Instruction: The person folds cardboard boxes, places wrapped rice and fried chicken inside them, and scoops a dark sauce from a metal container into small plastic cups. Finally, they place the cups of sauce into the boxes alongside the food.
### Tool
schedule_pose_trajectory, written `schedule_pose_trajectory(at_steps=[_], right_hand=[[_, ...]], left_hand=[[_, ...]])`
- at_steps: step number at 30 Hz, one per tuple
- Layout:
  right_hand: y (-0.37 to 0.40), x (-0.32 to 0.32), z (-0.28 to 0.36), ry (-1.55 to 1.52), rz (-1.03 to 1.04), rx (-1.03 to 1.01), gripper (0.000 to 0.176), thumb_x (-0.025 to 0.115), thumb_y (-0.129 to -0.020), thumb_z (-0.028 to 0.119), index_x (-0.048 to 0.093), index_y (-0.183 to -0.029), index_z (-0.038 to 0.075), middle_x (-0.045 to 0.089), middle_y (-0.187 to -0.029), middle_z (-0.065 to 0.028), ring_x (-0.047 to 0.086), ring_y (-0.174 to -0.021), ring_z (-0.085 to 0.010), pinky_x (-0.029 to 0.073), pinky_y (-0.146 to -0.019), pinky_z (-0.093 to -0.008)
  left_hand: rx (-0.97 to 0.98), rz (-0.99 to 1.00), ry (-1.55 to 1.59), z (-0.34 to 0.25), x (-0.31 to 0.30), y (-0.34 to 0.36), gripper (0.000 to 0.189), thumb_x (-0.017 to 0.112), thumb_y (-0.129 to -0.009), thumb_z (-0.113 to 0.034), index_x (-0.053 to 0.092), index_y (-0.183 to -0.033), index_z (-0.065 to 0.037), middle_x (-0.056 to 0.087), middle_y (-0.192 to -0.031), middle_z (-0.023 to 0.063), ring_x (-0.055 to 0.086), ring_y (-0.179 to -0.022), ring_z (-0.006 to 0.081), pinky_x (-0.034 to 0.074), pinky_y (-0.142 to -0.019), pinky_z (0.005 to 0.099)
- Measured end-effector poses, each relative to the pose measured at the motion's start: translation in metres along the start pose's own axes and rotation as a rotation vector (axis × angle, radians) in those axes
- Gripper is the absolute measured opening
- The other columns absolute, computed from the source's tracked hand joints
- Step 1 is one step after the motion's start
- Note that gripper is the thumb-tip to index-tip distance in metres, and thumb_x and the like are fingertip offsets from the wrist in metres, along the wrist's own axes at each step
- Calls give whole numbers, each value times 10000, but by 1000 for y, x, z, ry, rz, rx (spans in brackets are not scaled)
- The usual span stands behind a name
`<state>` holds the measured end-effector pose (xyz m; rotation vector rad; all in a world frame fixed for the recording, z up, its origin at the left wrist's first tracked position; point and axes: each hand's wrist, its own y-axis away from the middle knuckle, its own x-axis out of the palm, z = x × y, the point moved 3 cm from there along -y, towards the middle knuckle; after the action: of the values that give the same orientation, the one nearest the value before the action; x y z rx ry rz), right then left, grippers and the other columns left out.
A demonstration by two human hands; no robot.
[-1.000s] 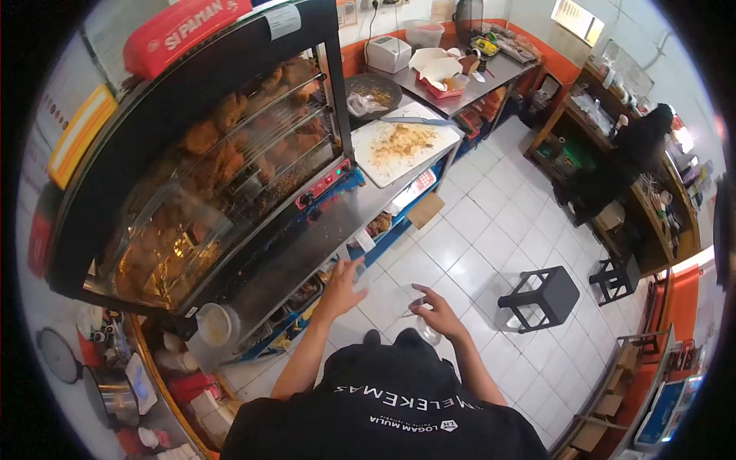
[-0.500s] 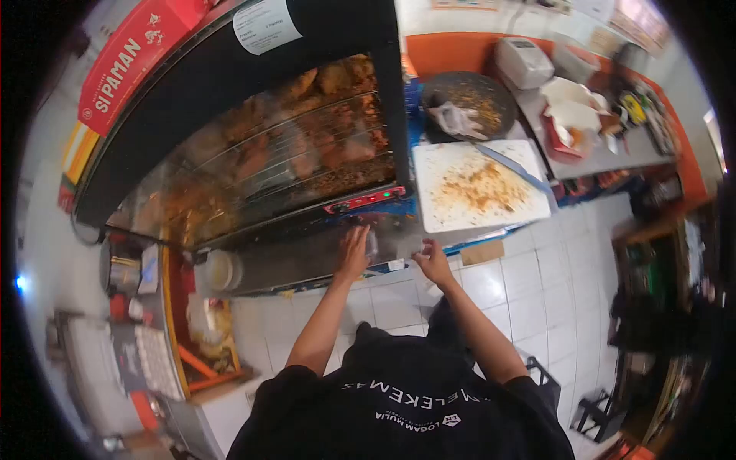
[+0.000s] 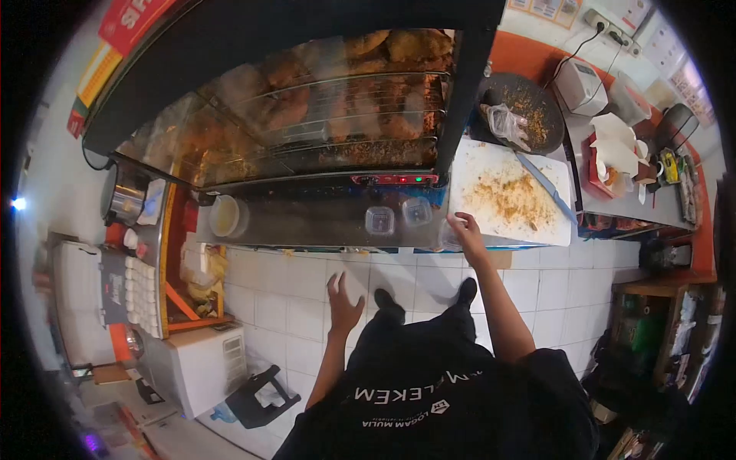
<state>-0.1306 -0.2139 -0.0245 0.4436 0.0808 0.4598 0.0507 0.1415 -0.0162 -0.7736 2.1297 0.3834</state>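
My left hand (image 3: 345,303) hangs over the floor in front of the counter, fingers apart and nothing in it. At the counter's front edge, my right hand (image 3: 469,236) has its fingers curled at a small clear plastic container (image 3: 448,239), partly covered by the hand. Two more clear plastic containers, a left one (image 3: 379,221) and a right one (image 3: 417,211), stand on the dark counter (image 3: 307,218). Just right of my right hand lies a white cutting board (image 3: 479,165) covered with brown crumbs, with a grey-blue knife (image 3: 546,186) across it.
Behind the counter rises a glass display warmer (image 3: 399,180) with fried food on racks. A large dark mortar (image 3: 537,100) holds crumbs and a plastic bag (image 3: 507,126). A round tub (image 3: 225,216) stands at the counter's left. Tiled floor (image 3: 299,307) lies below.
My left hand has drawn back from the counter, leaving a container there. My right hand has moved right toward the cutting board. Two containers now show plainly on the counter. The view has shifted.
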Motion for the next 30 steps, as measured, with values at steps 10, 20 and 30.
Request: schedule_pose_trajectory(at_steps=[10,20,30], right_hand=[[-55,-16,6,692,-193,-369,637,894,-642,269,570,-1134,28,501,-1153,-270,518,-1080,-414,464,-977,-447],[-86,-17,27,671,-47,-421,505,819,-686,154,650,-1139,6,563,-1121,-276,539,-1121,-415,470,-985,-467],[-60,-68,59,737,247,-659,253,744,-827,101,674,-1045,-6,706,-841,-110,695,-754,-193,561,-721,-325]], left_hand=[[-435,238,-57,139,31,129,845,876,-728,-313,456,-1401,-22,240,-1461,309,342,-1342,519,387,-1102,557],[-536,216,167,74,71,135,736,784,-839,-419,515,-1388,-9,543,-1293,280,518,-1226,413,454,-1042,478],[-1148,424,478,61,182,339,598,757,-871,-407,585,-1334,-70,677,-1236,167,646,-1158,250,514,-977,384]])
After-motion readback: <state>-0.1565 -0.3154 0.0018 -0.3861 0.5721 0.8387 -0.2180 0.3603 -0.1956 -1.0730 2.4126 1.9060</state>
